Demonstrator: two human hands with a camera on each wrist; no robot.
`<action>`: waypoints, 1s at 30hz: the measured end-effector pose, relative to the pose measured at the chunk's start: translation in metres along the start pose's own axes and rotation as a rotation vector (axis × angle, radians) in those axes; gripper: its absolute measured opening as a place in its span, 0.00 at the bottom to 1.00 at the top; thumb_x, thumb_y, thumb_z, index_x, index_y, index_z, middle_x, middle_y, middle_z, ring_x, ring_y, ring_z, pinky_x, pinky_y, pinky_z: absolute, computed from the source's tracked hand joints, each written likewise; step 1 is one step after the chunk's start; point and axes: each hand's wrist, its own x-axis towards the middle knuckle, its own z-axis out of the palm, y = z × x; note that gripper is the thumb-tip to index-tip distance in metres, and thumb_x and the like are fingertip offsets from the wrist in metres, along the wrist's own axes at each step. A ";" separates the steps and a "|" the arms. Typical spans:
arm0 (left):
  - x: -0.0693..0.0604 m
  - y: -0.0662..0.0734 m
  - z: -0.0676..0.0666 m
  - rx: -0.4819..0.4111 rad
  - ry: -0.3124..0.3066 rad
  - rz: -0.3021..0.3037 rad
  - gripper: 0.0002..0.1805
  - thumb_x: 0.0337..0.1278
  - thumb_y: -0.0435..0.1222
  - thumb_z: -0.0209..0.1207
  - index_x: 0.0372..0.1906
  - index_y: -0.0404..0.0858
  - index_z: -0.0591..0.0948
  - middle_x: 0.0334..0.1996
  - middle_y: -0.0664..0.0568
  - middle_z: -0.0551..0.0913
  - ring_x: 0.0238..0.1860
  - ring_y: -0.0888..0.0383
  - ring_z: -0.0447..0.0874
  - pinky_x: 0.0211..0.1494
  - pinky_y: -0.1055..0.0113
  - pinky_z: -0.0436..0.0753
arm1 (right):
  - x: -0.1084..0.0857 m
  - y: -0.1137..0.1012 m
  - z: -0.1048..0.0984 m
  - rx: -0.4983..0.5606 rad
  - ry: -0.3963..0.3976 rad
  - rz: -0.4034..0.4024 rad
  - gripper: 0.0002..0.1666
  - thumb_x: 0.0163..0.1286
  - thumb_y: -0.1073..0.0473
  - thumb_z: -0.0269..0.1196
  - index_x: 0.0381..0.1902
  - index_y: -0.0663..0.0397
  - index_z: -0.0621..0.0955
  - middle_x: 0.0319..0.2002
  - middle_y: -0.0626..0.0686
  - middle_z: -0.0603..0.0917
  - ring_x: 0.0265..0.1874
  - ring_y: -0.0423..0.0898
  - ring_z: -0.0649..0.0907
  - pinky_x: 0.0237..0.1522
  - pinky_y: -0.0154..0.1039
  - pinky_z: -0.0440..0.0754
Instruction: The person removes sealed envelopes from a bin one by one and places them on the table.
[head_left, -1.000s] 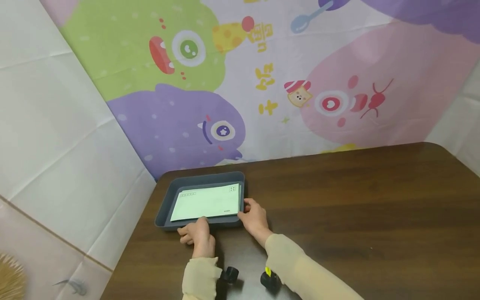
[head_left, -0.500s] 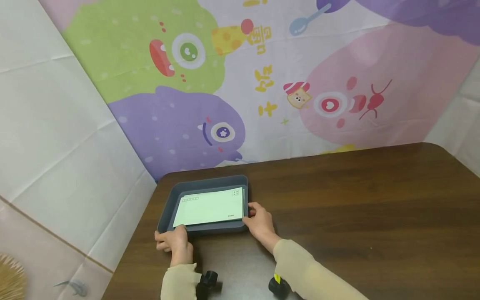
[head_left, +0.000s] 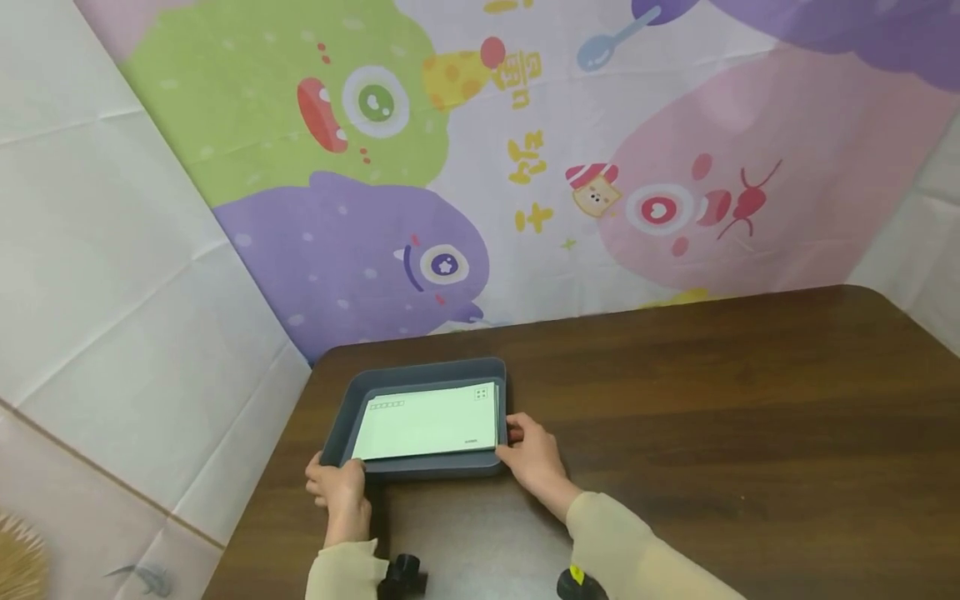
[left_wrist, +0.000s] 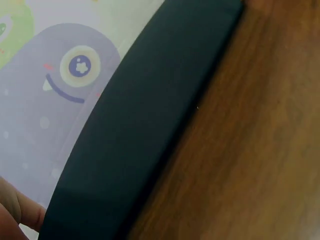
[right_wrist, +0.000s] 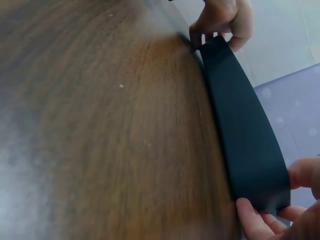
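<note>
A dark grey rectangular tray [head_left: 442, 469] rests at the left of the table and holds a small stack of pale green envelopes [head_left: 431, 425]. My left hand [head_left: 339, 492] grips the tray's near left corner, thumb over the rim. At the near right corner, my right hand [head_left: 536, 457] holds the tray with thumb and fingers. The left wrist view is mostly the tray's outer wall [left_wrist: 140, 115], with a bit of a finger at lower left. Both hands appear on that wall in the right wrist view, the left hand [right_wrist: 225, 20] at the top and the right hand [right_wrist: 292, 215] below.
The brown wooden table [head_left: 712, 433] reaches far to the right. Behind it hangs a cartoon-printed cloth [head_left: 555, 275], and a white cloth wall [head_left: 150, 275] stands at the left. Black wrist devices [head_left: 405, 575] sit by the sleeves.
The tray with the envelopes has slid slightly toward me and to the right. My left hand has moved left along the front rim to the corner; my right hand moved with the tray.
</note>
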 end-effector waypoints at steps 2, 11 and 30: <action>0.001 0.000 -0.001 0.012 -0.018 0.010 0.42 0.36 0.19 0.41 0.66 0.32 0.48 0.64 0.34 0.44 0.60 0.39 0.40 0.61 0.48 0.51 | -0.001 0.000 -0.003 0.003 0.004 0.000 0.26 0.51 0.65 0.62 0.51 0.61 0.75 0.39 0.57 0.81 0.36 0.48 0.81 0.35 0.40 0.78; 0.003 0.000 -0.007 0.071 -0.080 0.035 0.38 0.38 0.20 0.40 0.65 0.32 0.56 0.64 0.33 0.50 0.59 0.39 0.44 0.57 0.48 0.55 | -0.006 0.004 -0.011 -0.003 -0.008 -0.021 0.27 0.49 0.66 0.62 0.51 0.62 0.74 0.40 0.59 0.80 0.36 0.49 0.81 0.34 0.41 0.78; 0.001 -0.006 -0.010 0.147 -0.162 0.050 0.38 0.43 0.21 0.37 0.68 0.34 0.54 0.61 0.29 0.57 0.57 0.38 0.54 0.54 0.50 0.62 | -0.021 0.008 -0.017 0.014 -0.020 -0.052 0.26 0.49 0.67 0.62 0.50 0.64 0.73 0.39 0.59 0.80 0.34 0.48 0.80 0.32 0.39 0.77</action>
